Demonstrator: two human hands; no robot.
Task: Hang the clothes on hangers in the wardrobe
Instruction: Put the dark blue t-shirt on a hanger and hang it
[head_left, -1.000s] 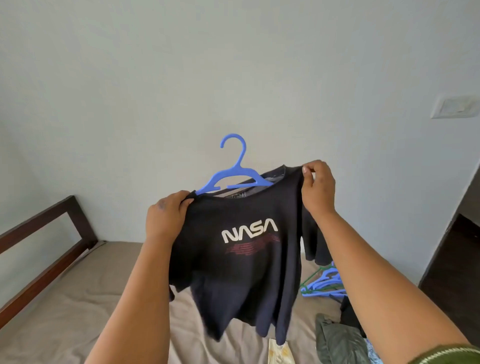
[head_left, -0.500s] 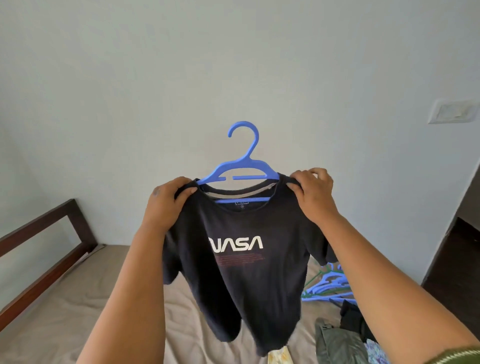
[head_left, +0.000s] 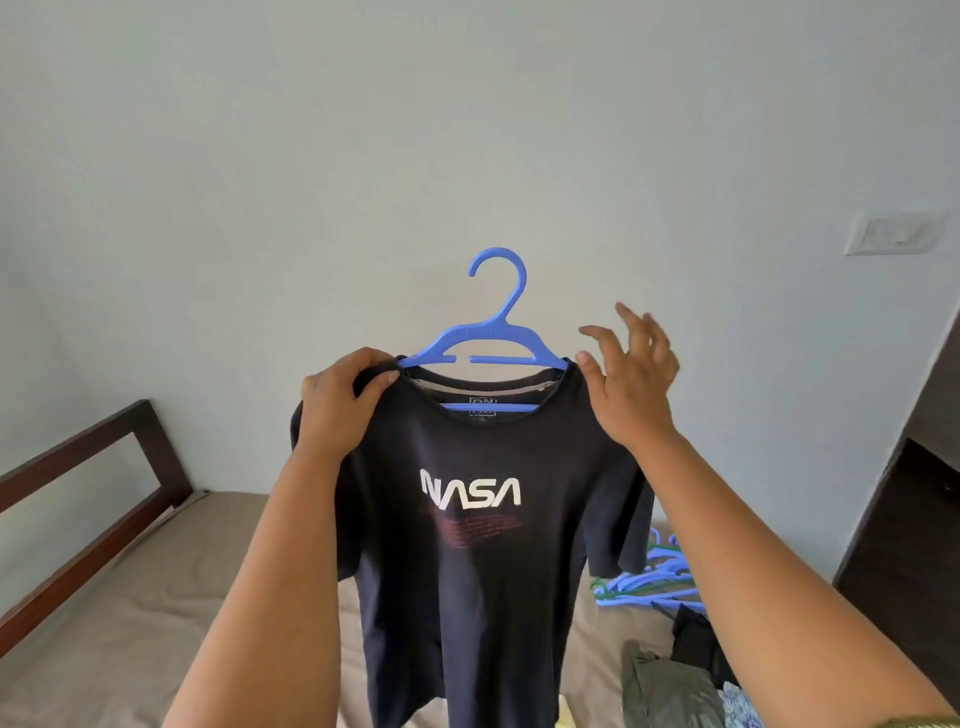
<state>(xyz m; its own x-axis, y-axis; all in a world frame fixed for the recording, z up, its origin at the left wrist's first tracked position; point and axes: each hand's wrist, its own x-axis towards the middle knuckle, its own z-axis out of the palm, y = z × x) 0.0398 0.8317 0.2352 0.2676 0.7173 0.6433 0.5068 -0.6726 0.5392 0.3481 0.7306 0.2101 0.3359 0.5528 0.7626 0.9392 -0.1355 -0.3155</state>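
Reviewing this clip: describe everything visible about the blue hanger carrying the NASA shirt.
The blue hanger looks like moulded plastic, with an open hook on top, sloped shoulders with notches, and a lower crossbar visible through the neckline. It is held upright in the air before the wall, hook free. Both shoulder ends sit inside the dark NASA T-shirt, which hangs from it. The left hand grips shirt and hanger at one shoulder; the right hand is open at the other.

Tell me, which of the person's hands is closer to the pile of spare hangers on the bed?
The right hand. It hovers open by the shirt's shoulder, above the spare hangers at the right. The left hand grips the opposite shoulder, farther away.
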